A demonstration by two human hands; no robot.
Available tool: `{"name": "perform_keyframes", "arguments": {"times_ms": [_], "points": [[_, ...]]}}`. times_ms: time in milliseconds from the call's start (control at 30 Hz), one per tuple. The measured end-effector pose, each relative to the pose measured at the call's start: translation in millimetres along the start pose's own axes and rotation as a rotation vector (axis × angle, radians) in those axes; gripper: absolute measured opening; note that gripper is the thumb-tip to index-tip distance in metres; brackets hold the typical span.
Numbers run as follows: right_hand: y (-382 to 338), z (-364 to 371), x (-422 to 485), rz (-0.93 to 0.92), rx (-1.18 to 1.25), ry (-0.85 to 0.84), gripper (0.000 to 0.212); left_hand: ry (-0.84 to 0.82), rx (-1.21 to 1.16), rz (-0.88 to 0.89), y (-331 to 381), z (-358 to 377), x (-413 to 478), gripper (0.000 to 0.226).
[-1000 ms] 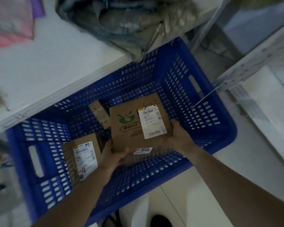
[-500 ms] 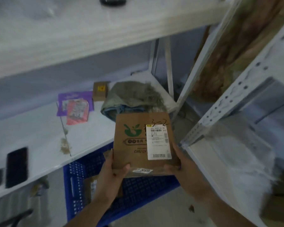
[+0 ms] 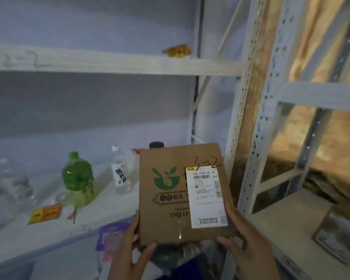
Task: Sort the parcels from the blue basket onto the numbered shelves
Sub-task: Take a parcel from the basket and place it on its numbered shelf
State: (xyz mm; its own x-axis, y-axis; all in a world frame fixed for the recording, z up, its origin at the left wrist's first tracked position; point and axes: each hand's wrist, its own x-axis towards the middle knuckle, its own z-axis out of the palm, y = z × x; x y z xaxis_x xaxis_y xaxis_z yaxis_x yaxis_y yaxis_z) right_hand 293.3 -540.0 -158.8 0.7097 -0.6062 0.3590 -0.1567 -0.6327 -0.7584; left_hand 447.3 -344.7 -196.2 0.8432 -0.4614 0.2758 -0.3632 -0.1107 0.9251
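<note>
White shelving (image 3: 109,63) now fills the view. Parcel (image 3: 170,199) marked 3-2, down in the blue basket (image 3: 190,269) a second ago, is raised to shelf height. Left hand (image 3: 127,257) and right hand (image 3: 249,251) grip its near corners. Placement pending.

Storeroom or parcel depot, going by the fittings: white slotted-steel racking, with a perforated upright (image 3: 240,118) and an upper shelf (image 3: 109,64) that has a code hand-scrawled at the left end of its front edge. A cardboard parcel (image 3: 170,209) bears a printed shipping label (image 3: 207,197) and handwritten "3-2". The lower shelf (image 3: 109,209) holds oddments — a green bottle (image 3: 78,178), a yellow packet (image 3: 46,213).
</note>
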Motion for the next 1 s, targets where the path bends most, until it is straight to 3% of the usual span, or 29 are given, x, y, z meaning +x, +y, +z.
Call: {"name": "perform_keyframes", "arguments": {"times_ms": [200,367,533,667,733,833,1000], "points": [[-101.4,-66.5,11.3,-0.242,0.042,0.111,0.082,0.084,-0.025,0.285,122.0,-49.5,8.6,0.067],[-146.4,-88.5,16.2,-0.445,0.024,0.330,0.090,0.113,-0.002,0.451,178.4,-80.7,17.5,0.072],[-186.0,-82.2,24.9,-0.364,0.161,0.439,0.089,0.033,0.043,0.519,204.5,-96.0,28.1,0.062],[-203.3,-72.2,33.3,-0.343,-0.074,0.571,0.086,0.066,0.111,0.575,220.1,-101.3,38.1,0.068],[-214.5,-74.1,28.4,-0.414,-0.080,0.591,0.085,0.054,0.147,0.621,228.4,-105.6,46.1,0.069],[-227.3,-82.8,21.1,-0.492,-0.132,0.602,0.080,0.043,0.216,0.750,246.5,-106.1,59.3,0.061],[-234.6,-112.4,10.5,-0.432,-0.264,0.626,0.093,0.017,0.137,0.853,275.5,-94.0,68.5,0.052]]}}
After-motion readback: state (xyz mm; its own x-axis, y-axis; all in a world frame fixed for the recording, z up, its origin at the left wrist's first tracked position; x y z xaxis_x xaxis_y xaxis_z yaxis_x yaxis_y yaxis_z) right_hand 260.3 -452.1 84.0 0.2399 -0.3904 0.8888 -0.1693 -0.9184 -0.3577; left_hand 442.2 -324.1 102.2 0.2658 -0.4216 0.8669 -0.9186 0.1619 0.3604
